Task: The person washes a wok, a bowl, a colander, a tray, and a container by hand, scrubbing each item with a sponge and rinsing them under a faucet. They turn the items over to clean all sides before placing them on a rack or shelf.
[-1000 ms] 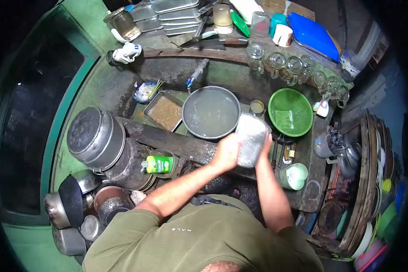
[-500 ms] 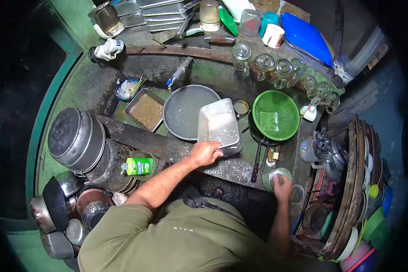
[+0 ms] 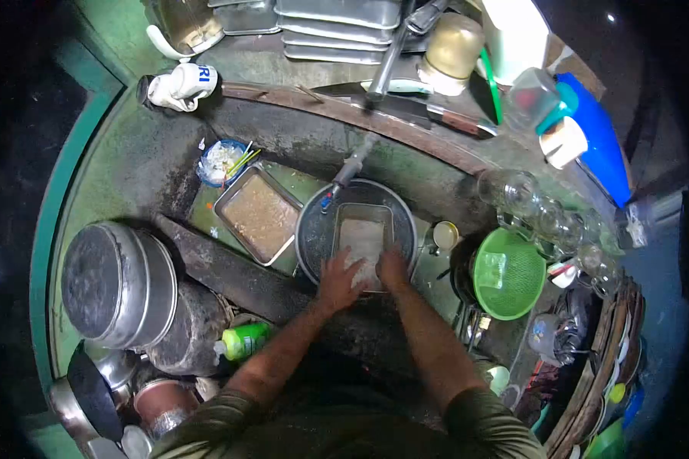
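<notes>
A rectangular metal pan (image 3: pixel 362 233) sits inside the round grey basin (image 3: pixel 311 245), under the tap (image 3: pixel 351 167). My left hand (image 3: pixel 340 284) lies over the pan's near left part with its fingers spread. On the opposite side my right hand (image 3: pixel 393 270) is closed around the pan's right edge; its fingertips are partly hidden. Left of the basin stands another rectangular pan (image 3: pixel 259 216) holding cloudy brownish water. A small round cup (image 3: pixel 445 236) stands to the basin's right.
A green strainer (image 3: pixel 511 277) rests at the right, near several glass mugs (image 3: pixel 547 214). A large pot (image 3: pixel 122 283) and a green soap bottle (image 3: pixel 245 341) stand at the left. A knife (image 3: pixel 459 120) and stacked trays (image 3: pixel 337 34) lie on the back ledge.
The pan has gone from above the basin's right edge down into the basin. My right hand has left the pale green dish and moved to the pan. My left hand's fingers have spread.
</notes>
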Demonstrator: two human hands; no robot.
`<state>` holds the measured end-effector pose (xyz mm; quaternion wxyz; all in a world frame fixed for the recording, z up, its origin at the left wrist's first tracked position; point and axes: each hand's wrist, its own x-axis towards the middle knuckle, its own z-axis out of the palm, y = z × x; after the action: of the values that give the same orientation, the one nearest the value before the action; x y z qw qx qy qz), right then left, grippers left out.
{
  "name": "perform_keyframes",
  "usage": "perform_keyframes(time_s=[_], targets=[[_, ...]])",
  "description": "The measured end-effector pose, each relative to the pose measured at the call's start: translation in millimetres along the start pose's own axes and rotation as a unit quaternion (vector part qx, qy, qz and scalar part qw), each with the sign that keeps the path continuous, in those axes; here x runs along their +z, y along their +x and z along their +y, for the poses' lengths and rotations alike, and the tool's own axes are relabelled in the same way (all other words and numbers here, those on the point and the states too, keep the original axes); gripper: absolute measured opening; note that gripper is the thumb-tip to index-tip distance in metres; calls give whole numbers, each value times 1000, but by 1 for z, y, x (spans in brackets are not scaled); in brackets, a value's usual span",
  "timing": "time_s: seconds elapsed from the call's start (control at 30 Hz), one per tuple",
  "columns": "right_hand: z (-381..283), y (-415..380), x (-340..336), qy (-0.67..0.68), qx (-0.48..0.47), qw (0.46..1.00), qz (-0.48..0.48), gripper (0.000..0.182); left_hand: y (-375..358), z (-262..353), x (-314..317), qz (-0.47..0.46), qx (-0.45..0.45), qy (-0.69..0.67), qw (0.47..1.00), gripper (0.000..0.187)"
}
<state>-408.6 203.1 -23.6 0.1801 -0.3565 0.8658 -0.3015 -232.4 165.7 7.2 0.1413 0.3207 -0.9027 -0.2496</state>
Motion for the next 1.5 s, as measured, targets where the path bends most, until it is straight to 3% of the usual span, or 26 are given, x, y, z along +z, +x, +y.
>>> perform_keyframes(time_s=[0.03,0.1,0.13,0.2,0.3,0.37,0.4,0.43,0.47,0.5,0.53,0.6,0.67,0.7,0.73,0.8,0.87,0.97,1.1,1.17,1.23,1.27,1.33,1.4,1.47,1.5], targets=[[14,15,30,-18,18,999,-28,41,11,-22,9,-11,-7,-4,1000,48],[56,37,96,-61,48,993,-92,36,41,-63,22,89,-97,-166,977,65],[87,43,137,-82,55,987,-124,34,52,-69,22,83,-108,-174,975,65],[145,44,213,-83,57,981,-164,30,75,-54,4,-50,-135,-49,988,68],[177,38,257,-23,70,982,-173,27,90,-52,8,-81,-94,23,992,75],[156,35,222,12,116,977,-178,26,86,-70,33,-65,-88,67,992,77],[140,36,197,29,137,974,-177,26,85,-81,42,-26,-69,1,997,78],[122,31,166,-131,100,974,-155,23,86,-91,52,16,-49,-62,997,79],[111,24,138,-160,83,976,-123,19,85,-100,63,-19,-166,-174,971,81],[94,16,107,-189,68,975,-91,16,86,-110,62,-40,-186,-290,938,81],[78,15,85,-87,71,992,-59,11,85,-122,55,-54,-205,-401,891,81],[24,12,49,142,73,986,-47,9,81,-124,26,-39,-243,-401,883,81],[39,13,50,240,72,963,-95,12,63,-122,10,-53,-376,-541,751,80],[-4,11,25,228,50,963,-132,13,45,-130,18,-21,-361,-622,695,77],[-20,8,19,264,37,948,-172,12,32,-137,17,-16,-359,-621,696,77],[-66,1,13,185,-124,960,-169,16,14,-150,13,30,-337,-677,654,72],[-128,-9,3,111,-294,938,-143,26,10,-159,15,23,-324,-635,701,65],[-202,-31,-2,-93,-220,952,-193,33,20,-158,24,6,-327,-592,736,65],[-218,-33,8,-161,-296,927,-167,46,32,-155,39,-25,-342,-556,758,67],[-217,-37,5,-169,-285,923,-194,52,36,-151,55,-28,-374,-495,783,67],[-210,-40,-8,-156,-242,926,-245,74,40,-148,72,-23,-412,-420,808,68],[-186,-43,-1,-148,-214,943,-205,83,41,-149,78,-13,-416,-401,816,69],[-114,-33,10,-80,-247,964,-60,82,44,-152,90,4,-386,-390,836,72],[-55,-11,20,14,-171,985,1,74,50,-143,79,44,-302,-354,884,79],[-18,11,37,45,69,994,-68,54,66,-125,44,55,-239,-327,913,81],[-2,18,49,-10,76,993,-91,40,73,-118,29,83,-179,-291,936,85]])
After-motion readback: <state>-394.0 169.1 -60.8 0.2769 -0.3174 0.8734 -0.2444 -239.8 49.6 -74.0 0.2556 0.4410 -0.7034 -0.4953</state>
